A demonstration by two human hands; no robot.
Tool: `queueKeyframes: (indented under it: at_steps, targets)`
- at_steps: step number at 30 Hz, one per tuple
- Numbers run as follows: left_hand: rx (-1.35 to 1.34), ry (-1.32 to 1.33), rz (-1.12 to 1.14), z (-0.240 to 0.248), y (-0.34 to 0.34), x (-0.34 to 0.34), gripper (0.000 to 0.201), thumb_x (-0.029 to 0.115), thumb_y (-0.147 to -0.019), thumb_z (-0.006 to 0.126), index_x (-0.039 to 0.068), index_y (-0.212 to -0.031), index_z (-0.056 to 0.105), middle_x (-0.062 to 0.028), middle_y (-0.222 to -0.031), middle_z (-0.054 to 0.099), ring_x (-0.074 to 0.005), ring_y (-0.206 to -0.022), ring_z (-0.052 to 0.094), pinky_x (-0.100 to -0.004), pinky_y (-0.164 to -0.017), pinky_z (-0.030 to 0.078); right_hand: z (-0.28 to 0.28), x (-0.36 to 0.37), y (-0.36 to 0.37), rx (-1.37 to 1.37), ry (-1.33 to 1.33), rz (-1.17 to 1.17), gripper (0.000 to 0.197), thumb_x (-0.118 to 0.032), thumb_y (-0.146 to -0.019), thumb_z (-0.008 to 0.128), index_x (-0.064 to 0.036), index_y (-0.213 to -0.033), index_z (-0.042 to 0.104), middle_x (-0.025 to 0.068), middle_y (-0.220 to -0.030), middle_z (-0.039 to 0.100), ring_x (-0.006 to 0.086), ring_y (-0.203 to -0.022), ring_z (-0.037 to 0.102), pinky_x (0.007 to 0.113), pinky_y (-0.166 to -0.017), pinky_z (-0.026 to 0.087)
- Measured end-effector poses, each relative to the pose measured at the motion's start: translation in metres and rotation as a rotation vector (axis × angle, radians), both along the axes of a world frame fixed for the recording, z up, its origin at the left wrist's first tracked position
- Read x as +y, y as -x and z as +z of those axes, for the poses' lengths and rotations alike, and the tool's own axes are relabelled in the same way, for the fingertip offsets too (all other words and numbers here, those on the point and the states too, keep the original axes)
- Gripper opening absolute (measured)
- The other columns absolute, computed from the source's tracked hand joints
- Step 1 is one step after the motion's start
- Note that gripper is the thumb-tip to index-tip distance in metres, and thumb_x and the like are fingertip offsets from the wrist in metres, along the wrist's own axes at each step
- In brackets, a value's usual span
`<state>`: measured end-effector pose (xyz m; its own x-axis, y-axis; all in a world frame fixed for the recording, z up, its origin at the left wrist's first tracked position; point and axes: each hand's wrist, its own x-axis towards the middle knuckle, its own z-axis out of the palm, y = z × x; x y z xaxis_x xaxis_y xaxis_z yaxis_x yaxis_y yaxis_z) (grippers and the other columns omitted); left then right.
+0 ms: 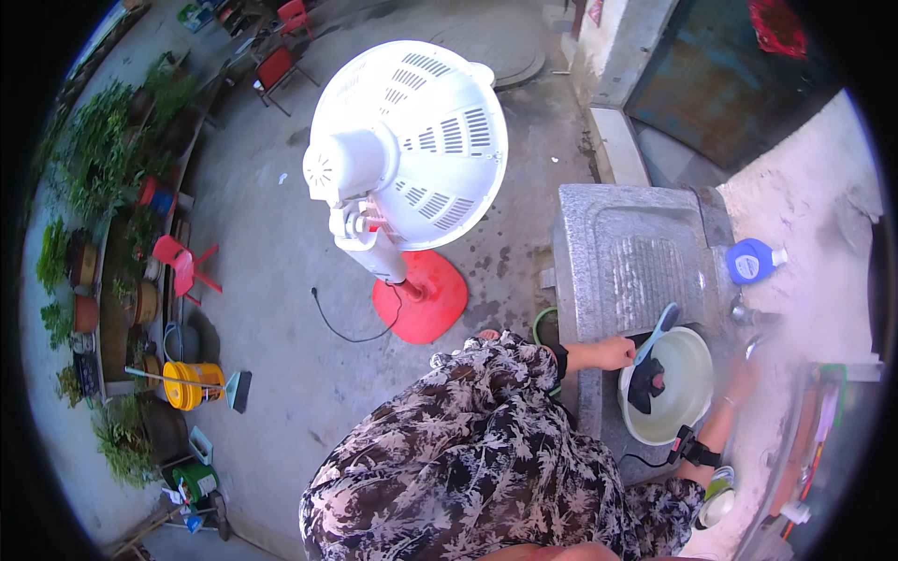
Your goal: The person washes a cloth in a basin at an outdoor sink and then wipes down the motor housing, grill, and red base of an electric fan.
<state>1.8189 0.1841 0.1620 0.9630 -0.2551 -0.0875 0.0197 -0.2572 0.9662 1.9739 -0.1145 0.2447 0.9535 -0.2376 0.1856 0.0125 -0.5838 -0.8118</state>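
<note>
Stone washing slab (645, 257): beneath the basin (689, 383). Dark item (641, 386): inside the basin. 1 blue brush (659, 332): at the basin's upper-left rim; left hand (614, 353) fingers grasp its handle. Right hand (745, 380): right of the basin, blurred; finger state cannot be determined.

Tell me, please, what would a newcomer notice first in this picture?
The eye would probably fall first on the big white appliance with its red base, at upper centre. Next comes the person's left hand, right of centre, holding a blue brush at the pale basin. A yellow bucket stands out at left.
</note>
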Motion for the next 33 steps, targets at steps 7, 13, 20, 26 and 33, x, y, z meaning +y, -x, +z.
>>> queueKeyframes:
  at_steps: [7,13,20,26,33]
  targets:
    - [0.001,0.006,0.010,-0.025,-0.056,-0.025,0.023,0.024,-0.077,0.058,0.004,-0.089,0.059,-0.0121,-0.081,0.062,-0.0222,-0.077,0.060,-0.0326,-0.068,0.046,0.020,0.022,-0.010,0.010,-0.685,-0.109,0.039,0.006,-0.076,0.049,0.0054,-0.114,0.043,0.0185,-0.099,0.055,0.0242,-0.075,0.060,0.031,-0.064,0.052]
    - [0.039,0.042,-0.029,-0.017,-0.089,-0.045,0.024,0.021,-0.078,0.055,0.004,-0.095,0.056,-0.0127,-0.083,0.061,-0.0262,-0.079,0.059,-0.0351,-0.069,0.046,0.002,-0.018,-0.040,0.149,-0.937,-0.186,0.021,-0.004,-0.080,0.051,0.0033,-0.099,0.048,0.0209,-0.092,0.058,0.0273,-0.072,0.061,0.036,-0.064,0.053]
    - [0.108,0.054,-0.092,-0.026,-0.106,-0.069,0.023,0.016,-0.081,0.055,0.002,-0.099,0.054,-0.0092,-0.088,0.060,-0.0184,-0.083,0.057,-0.0295,-0.074,0.045,-0.043,-0.036,-0.048,0.441,-0.995,-0.178,0.024,-0.006,-0.081,0.051,0.0002,-0.104,0.051,0.0127,-0.087,0.060,0.0234,-0.070,0.061,0.034,-0.063,0.053]
    - [0.152,0.058,-0.171,-0.012,-0.122,-0.091,0.023,0.012,-0.082,0.054,0.001,-0.102,0.053,-0.0077,-0.092,0.059,-0.0147,-0.087,0.055,-0.0276,-0.078,0.044,-0.147,-0.041,-0.057,0.561,0.436,0.565,0.056,-0.024,-0.068,0.066,-0.0198,-0.121,0.048,0.0147,-0.113,0.053,0.0263,-0.106,0.051,0.043,-0.086,0.043]
    - [0.255,0.117,-0.180,-0.004,-0.135,-0.089,0.026,0.011,-0.083,0.054,0.001,-0.107,0.051,-0.0071,-0.098,0.057,-0.0147,-0.090,0.054,-0.0274,-0.081,0.043,-0.145,0.001,-0.047,0.717,0.929,0.497,0.048,-0.019,-0.072,0.060,-0.0168,-0.118,0.044,0.0188,-0.126,0.035,0.0347,-0.109,0.046,0.042,-0.088,0.041]
